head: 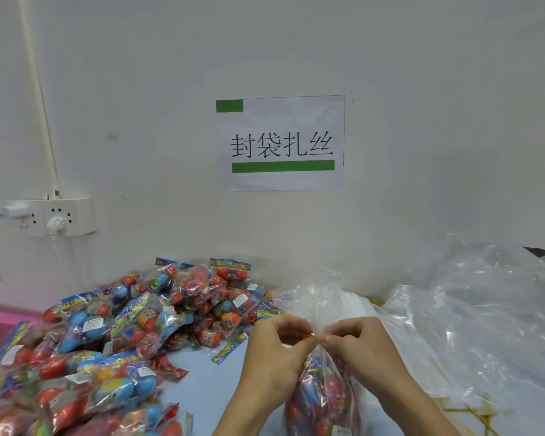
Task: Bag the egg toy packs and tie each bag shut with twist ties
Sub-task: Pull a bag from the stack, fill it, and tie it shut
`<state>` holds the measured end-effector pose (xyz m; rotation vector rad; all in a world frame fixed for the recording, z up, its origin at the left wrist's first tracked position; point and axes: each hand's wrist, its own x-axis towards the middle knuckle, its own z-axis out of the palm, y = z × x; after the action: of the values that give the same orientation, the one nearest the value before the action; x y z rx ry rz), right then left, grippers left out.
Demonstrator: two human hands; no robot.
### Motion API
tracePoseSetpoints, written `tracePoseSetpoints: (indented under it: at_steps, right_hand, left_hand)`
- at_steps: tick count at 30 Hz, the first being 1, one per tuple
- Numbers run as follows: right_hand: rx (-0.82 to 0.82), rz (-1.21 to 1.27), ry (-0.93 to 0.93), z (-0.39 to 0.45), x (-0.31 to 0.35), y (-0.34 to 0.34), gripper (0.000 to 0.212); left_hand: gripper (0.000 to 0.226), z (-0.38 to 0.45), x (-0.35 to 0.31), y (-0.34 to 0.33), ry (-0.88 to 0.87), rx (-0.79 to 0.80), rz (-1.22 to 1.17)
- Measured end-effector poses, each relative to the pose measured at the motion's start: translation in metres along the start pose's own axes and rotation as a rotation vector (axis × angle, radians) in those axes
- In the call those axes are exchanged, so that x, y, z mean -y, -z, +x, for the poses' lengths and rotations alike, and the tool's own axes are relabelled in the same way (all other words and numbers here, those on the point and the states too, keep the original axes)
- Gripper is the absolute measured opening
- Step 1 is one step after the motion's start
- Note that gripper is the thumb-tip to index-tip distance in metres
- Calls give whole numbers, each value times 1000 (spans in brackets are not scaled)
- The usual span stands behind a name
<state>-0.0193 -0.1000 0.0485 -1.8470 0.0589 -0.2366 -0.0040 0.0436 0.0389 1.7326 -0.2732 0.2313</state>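
Observation:
A clear plastic bag [323,394] filled with egg toy packs stands upright on the table at the bottom centre. Its neck is gathered, and a thin gold twist tie [316,338] runs round the neck. My left hand [277,350] pinches the tie from the left. My right hand [356,344] pinches it from the right. The fingertips of both hands meet at the neck. The bag's loose top [320,297] fans out above my hands. A large heap of loose egg toy packs [132,325] with red, blue and orange eggs lies to the left.
A pile of empty clear bags [472,309] fills the right side. Gold twist ties [472,413] lie under it at the bottom right. A wall with a paper sign [280,143] stands close behind. A socket strip [51,217] hangs at the left, a pink crate [0,322] below it.

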Motion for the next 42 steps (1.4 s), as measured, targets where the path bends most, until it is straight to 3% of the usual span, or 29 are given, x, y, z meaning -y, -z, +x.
tracePoseSetpoints:
  at_steps: [6,14,16,19,23,26,39,42]
  right_hand:
    - [-40,-33,-26,1,0,-2,24]
    - [-99,40,-70,0,-3,-7,27]
    - [-101,50,-71,1,-3,-7,27]
    - [-123,74,-73,2,-3,-7,25]
    - [-117,89,-69,3,-5,-9,22]
    - [-104,91,-65,4,-7,-9,23]
    - [-107,93,-43,3,-6,-9,20]
    - [-110,86,-43,3,-6,-9,21]
  left_hand:
    - [39,-3,-1,2,-148,0,120]
    - [39,-4,3,2,-336,5,326]
    - [38,-4,2,2,-323,1,341]
    - [32,-5,1,0,-145,-8,192]
    - [8,-4,0,2,29,25,11]
    - [12,-5,-1,2,6,76,18]
    - [35,-2,1,-1,-229,-21,288]
    - [31,-2,2,0,-251,-33,332]
